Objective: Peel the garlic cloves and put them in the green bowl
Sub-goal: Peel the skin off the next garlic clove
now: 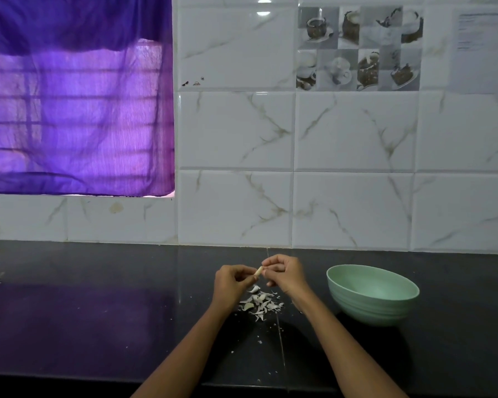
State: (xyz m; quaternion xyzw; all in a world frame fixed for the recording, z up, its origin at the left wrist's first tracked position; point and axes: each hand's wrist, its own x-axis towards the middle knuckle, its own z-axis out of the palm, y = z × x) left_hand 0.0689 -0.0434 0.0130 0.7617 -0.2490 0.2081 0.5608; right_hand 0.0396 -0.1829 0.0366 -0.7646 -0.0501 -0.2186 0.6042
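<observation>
Head view: left hand [233,280] and right hand [282,271] together pinch a clove [258,272] above the peels [260,303] on the counter [98,311], bowl [372,294] just right.

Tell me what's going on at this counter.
A person is peeling garlic over the black counter. Both hands hold one clove between them: the left hand pinches its lower end, the right hand its top. Skins lie piled under the hands. The green bowl stands to the right; no cloves show in it from here.
</observation>
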